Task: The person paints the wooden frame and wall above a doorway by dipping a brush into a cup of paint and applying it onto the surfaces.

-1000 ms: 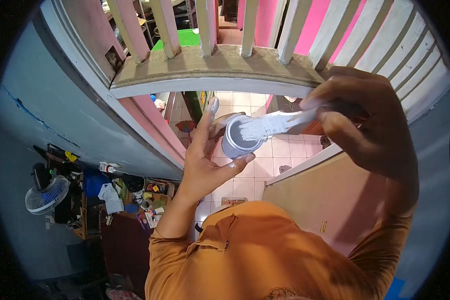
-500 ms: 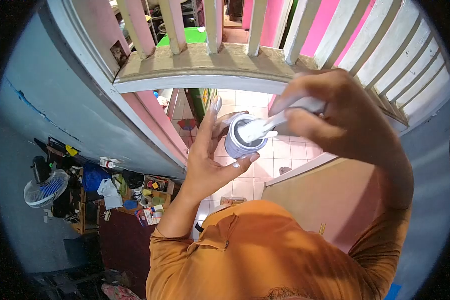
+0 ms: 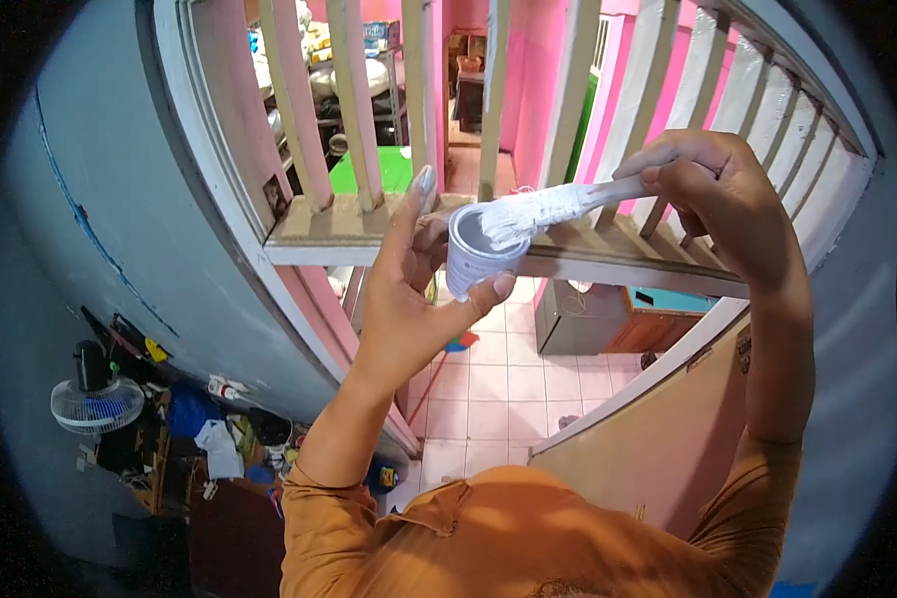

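My left hand [image 3: 404, 289] is wrapped round a small paint-smeared cup [image 3: 480, 267], which stands nearly upright in front of the slatted frame. White paint marks the fingertips. My right hand [image 3: 703, 184] grips the handle of a paintbrush [image 3: 533, 212] from the right. The brush lies almost level, its white-coated bristles at the cup's mouth and partly over the rim. How much paint the cup holds is hidden.
A wooden ledge [image 3: 608, 244] with upright slats [image 3: 568, 110] crosses behind the hands. A door [image 3: 658, 429] stands at lower right, above a tiled floor [image 3: 488, 384]. At the left are a blue-grey wall [image 3: 120, 199], a fan [image 3: 97, 404] and clutter.
The view has tilted up, showing more of the room past the slats. My right hand has moved to the right and the brush has been raised from inside the cup to its rim.
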The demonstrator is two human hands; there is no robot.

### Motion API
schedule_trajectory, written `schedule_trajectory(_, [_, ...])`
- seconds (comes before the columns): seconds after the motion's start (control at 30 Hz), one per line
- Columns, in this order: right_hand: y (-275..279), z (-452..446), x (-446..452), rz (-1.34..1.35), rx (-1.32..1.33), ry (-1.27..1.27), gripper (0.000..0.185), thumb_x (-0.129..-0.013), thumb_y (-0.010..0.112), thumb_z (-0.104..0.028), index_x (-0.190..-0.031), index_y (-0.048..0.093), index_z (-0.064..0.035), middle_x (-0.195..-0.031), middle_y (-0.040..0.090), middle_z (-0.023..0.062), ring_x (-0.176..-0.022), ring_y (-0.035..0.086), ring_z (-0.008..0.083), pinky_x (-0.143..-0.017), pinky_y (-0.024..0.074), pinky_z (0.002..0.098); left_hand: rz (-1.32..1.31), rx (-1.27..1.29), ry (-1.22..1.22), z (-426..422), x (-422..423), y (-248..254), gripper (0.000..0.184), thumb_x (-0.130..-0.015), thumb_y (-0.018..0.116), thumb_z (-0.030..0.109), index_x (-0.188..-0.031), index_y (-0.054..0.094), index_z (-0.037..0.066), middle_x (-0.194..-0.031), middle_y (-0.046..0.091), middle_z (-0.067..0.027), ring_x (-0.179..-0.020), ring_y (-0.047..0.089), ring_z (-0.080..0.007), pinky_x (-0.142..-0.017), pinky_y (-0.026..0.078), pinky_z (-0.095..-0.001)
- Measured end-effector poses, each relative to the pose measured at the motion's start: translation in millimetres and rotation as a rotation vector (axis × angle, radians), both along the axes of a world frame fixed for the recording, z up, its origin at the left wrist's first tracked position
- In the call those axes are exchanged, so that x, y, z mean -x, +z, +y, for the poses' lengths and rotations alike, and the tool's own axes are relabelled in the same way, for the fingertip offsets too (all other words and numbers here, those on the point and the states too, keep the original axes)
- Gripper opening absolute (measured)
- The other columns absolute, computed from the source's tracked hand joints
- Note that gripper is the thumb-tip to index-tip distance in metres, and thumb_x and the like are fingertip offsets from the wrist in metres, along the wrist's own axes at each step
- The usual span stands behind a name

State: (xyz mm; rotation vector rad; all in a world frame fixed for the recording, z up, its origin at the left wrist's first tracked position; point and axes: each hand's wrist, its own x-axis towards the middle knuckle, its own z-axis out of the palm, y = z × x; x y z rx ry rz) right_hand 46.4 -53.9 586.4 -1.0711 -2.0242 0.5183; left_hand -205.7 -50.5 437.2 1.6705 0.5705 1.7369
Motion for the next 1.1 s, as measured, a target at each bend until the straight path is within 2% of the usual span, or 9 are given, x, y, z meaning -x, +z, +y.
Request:
schedule_trajectory(0.17, [11.0, -1.4, -7.2, 0.083, -0.056, -0.069, 0.026, -0.091, 0.056, -0.014, -0.099, 0.074, 0.0026, -0.059, 0.046, -0.005, -0.051, 0.036, 0.0035, -0.047, 0.0287, 0.0219, -0.018, -0.024, -0.009, 11.0, -10.0, 31.9, 0.1, -0.079, 0.084, 0.008, -0.155, 0.019, -0.006, -0.131, 0.059, -0.025, -0.125, 0.058, -0.0283, -0.108, 0.045, -0.0404])
schedule_trajectory(0.33, [29.5, -5.2, -15.7, 0.124, -0.079, -0.109, 0.028, -0.093, 0.058, -0.021, -0.106, 0.075, -0.0038, -0.067, 0.051, -0.0082, -0.058, 0.042, 0.0015, -0.052, 0.0346, 0.0213, 0.0, -0.074, -0.027, 25.4, -16.0, 65.4, 0.099, -0.08, 0.083, 0.007, -0.154, 0.019, -0.007, -0.127, 0.061, -0.0245, -0.12, 0.061, -0.0269, -0.104, 0.048, -0.0391])
schedule_trajectory(0.47, [46.6, -1.4, -15.8, 0.137, -0.212, -0.162, 0.029, -0.094, 0.058, -0.027, -0.106, 0.076, -0.0063, -0.067, 0.046, -0.0096, -0.062, 0.043, 0.0017, -0.055, 0.0349, 0.0203, -0.037, -0.055, -0.06, 25.6, -22.0, 102.7, 0.1, -0.08, 0.083, 0.008, -0.153, 0.018, -0.009, -0.124, 0.063, -0.0244, -0.113, 0.065, -0.0249, -0.097, 0.052, -0.0359])
schedule_trajectory(0.63, [62.8, 6.0, -11.8, 0.235, -0.367, -0.143, 0.032, -0.092, 0.06, -0.029, -0.107, 0.076, -0.0062, -0.07, 0.053, -0.0068, -0.062, 0.045, 0.0026, -0.055, 0.0365, 0.0209, -0.023, -0.161, -0.011, 36.6, -24.8, 137.7, 0.1, -0.08, 0.085, 0.016, -0.149, 0.019, -0.017, -0.119, 0.064, -0.0256, -0.108, 0.066, -0.0238, -0.093, 0.054, -0.0314])
schedule_trajectory(0.73, [67.6, 8.2, -10.4, 0.257, -0.44, -0.164, 0.031, -0.091, 0.061, -0.029, -0.107, 0.076, -0.0076, -0.071, 0.056, -0.0055, -0.063, 0.046, 0.0024, -0.055, 0.037, 0.0205, 0.0, -0.179, 0.093, 50.6, -23.5, 151.2, 0.101, -0.078, 0.086, 0.024, -0.147, 0.025, -0.017, -0.116, 0.065, -0.0256, -0.107, 0.066, -0.0234, -0.093, 0.054, -0.0312])
schedule_trajectory(0.77, [69.0, 9.1, -10.7, 0.26, -0.467, -0.184, 0.031, -0.091, 0.061, -0.029, -0.108, 0.076, -0.0086, -0.071, 0.056, -0.0052, -0.064, 0.047, 0.0022, -0.055, 0.0374, 0.0201, 0.059, -0.165, 0.16, 49.8, -23.2, 154.5, 0.099, -0.082, 0.084, 0.023, -0.151, 0.023, -0.013, -0.12, 0.066, -0.0225, -0.109, 0.066, -0.0235, -0.092, 0.053, -0.0326])
schedule_trajectory(0.9, [72.5, 14.7, -10.0, 0.25, -0.54, -0.236, 0.027, -0.092, 0.064, -0.026, -0.11, 0.075, -0.009, -0.075, 0.061, -0.0017, -0.066, 0.054, 0.0057, -0.058, 0.0435, 0.0234, 0.099, -0.138, 0.272, 53.1, -26.7, 167.3, 0.096, -0.082, 0.084, 0.023, -0.149, 0.027, -0.013, -0.117, 0.067, -0.0215, -0.106, 0.067, -0.0223, -0.091, 0.052, -0.0308])
schedule_trajectory(0.97, [70.8, 15.3, -3.4, 0.258, -0.73, -0.306, 0.023, -0.095, 0.065, -0.021, -0.109, 0.075, -0.0055, -0.072, 0.056, -0.0075, -0.061, 0.041, 0.0002, -0.057, 0.0316, 0.0191, 0.053, -0.193, 0.232, 63.2, -28.7, 167.2, 0.092, -0.081, 0.084, 0.022, -0.147, 0.03, -0.013, -0.116, 0.067, -0.0204, -0.104, 0.068, -0.0218, -0.09, 0.053, -0.0303])
schedule_trajectory(1.1, [62.0, 18.9, -4.0, 0.214, -0.933, -0.313, 0.022, -0.096, 0.066, -0.019, -0.11, 0.074, -0.0051, -0.079, 0.061, -0.0051, -0.063, 0.042, 0.001, -0.058, 0.0342, 0.0201, 0.053, -0.202, 0.238, 68.5, -33.2, 165.1, 0.092, -0.081, 0.085, 0.021, -0.146, 0.031, -0.013, -0.116, 0.067, -0.0216, -0.104, 0.068, -0.0216, -0.089, 0.053, -0.031])
